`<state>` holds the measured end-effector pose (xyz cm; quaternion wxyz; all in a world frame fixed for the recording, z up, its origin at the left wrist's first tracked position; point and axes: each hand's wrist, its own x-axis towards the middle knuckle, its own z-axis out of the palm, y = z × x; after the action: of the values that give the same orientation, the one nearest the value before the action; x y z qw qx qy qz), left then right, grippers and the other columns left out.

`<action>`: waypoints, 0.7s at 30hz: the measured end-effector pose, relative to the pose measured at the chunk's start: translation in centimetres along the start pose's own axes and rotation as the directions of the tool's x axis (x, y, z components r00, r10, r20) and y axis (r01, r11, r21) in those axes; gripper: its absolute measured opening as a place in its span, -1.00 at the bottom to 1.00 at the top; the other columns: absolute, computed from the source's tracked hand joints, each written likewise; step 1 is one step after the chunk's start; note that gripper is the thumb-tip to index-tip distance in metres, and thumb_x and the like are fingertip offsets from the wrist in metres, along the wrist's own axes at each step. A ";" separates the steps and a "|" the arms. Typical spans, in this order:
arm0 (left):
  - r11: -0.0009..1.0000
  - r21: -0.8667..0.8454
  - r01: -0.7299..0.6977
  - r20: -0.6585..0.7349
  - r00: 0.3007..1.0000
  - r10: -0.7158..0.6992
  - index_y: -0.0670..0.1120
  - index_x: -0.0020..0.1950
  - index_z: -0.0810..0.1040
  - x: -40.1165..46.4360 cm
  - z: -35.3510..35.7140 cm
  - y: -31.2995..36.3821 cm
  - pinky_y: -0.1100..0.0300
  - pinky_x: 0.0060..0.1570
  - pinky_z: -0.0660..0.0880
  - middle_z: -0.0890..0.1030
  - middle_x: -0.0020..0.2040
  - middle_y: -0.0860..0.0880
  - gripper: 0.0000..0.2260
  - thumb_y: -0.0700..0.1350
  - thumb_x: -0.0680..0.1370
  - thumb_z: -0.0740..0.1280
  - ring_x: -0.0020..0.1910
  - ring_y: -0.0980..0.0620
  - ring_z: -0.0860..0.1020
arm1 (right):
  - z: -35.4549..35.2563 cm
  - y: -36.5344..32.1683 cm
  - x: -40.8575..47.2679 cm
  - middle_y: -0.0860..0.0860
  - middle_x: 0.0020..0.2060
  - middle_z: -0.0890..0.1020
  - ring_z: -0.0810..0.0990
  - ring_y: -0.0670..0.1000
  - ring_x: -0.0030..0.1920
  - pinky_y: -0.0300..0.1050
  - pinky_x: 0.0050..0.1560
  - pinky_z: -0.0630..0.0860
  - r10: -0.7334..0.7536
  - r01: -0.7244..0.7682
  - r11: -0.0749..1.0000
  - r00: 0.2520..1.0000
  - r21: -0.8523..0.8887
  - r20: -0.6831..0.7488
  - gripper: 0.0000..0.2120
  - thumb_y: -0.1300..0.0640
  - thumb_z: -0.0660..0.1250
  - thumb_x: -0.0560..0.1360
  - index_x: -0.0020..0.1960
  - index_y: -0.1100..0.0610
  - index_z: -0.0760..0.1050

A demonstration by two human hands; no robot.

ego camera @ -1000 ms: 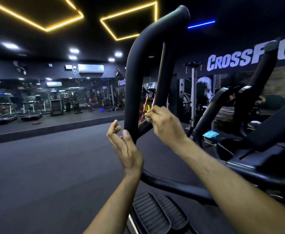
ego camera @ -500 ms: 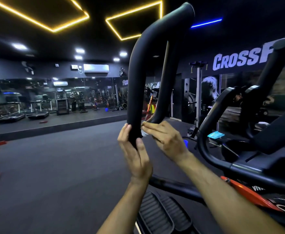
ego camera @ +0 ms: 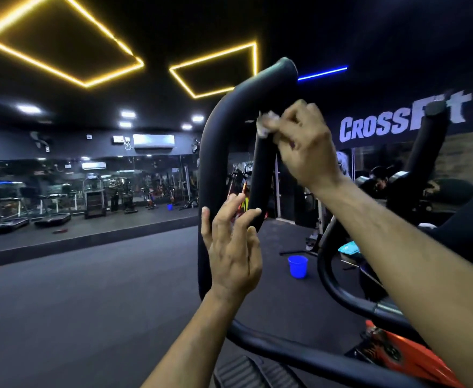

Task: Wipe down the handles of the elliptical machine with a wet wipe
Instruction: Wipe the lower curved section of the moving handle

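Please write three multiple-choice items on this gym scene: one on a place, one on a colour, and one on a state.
1. Where is the wet wipe?
A. high on the looped handle, under the right hand
B. in the bucket
C. on the floor

2. What colour is the bucket on the floor?
A. red
B. blue
C. white

3. How is the left hand?
A. clenched in a fist
B. fingers spread, resting against the handle's lower part
C. holding the wipe

Answers: 1 A, the white wipe shows at the right fingertips near the top bend. 2 B, it is plainly blue. 3 B, its fingers are straight and hold nothing.
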<state>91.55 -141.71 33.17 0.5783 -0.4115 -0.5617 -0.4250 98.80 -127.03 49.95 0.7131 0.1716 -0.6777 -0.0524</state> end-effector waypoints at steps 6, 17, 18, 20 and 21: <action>0.999 0.036 -0.011 -0.010 1.000 0.011 0.05 0.29 0.48 -0.2 0.3 -0.5 -0.24 0.60 0.01 0.48 0.47 -0.05 -0.68 -0.22 0.57 0.24 0.52 -0.02 0.41 | 0.0 -0.2 0.5 0.08 -0.05 0.62 0.59 0.03 -0.02 -0.25 0.05 0.53 0.174 -0.162 0.975 0.983 0.152 -0.067 -0.79 0.34 0.38 0.54 0.14 0.20 0.67; 0.866 -0.258 0.429 -0.053 0.888 -0.456 0.01 0.63 0.15 -1.7 -1.7 -1.9 -0.10 0.51 0.33 0.30 0.60 -0.07 -0.45 -0.11 0.65 0.22 0.58 0.03 0.31 | 5.3 -9.6 -13.9 0.00 -0.08 0.65 0.55 0.06 -0.06 -0.07 -0.10 0.57 0.472 -0.483 0.852 0.876 0.203 0.102 -0.77 0.37 0.46 0.43 0.05 0.16 0.64; 0.810 -0.282 0.515 0.011 0.846 -0.534 0.11 0.63 0.13 -2.0 -2.1 -2.2 -0.05 0.42 0.40 0.39 0.54 0.00 -0.47 0.00 0.67 0.18 0.50 0.07 0.40 | 5.4 -10.2 -15.0 -0.01 -0.07 0.65 0.58 0.04 -0.04 -0.06 -0.07 0.59 0.504 -0.514 0.822 0.857 0.244 0.107 -0.77 0.38 0.45 0.44 0.05 0.16 0.63; 0.735 -0.232 0.638 0.137 0.769 -0.625 0.23 0.60 0.19 -3.0 -2.9 -3.0 0.03 0.14 0.45 0.56 0.34 0.07 -0.48 0.24 0.63 0.07 0.28 0.04 0.55 | 5.4 -11.1 -17.0 -0.04 -0.06 0.68 0.65 -0.03 -0.01 -0.03 -0.04 0.63 0.621 -0.622 0.701 0.773 0.349 0.128 -0.81 0.37 0.44 0.48 0.01 0.13 0.61; 0.698 -0.207 0.685 0.198 0.728 -0.656 0.24 0.56 0.26 -3.5 -3.3 -3.3 0.06 0.05 0.43 0.60 0.26 0.11 -0.46 0.33 0.60 0.01 0.21 0.05 0.57 | 5.4 -11.3 -17.8 -0.07 -0.09 0.69 0.68 -0.07 -0.05 0.01 -0.06 0.63 0.700 -0.699 0.606 0.696 0.380 0.163 -0.82 0.34 0.42 0.50 -0.03 0.08 0.58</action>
<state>89.38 -145.73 29.53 0.2913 -0.2744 -0.6411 -0.6548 93.92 -133.09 29.61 0.6240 0.0404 -0.6844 0.3749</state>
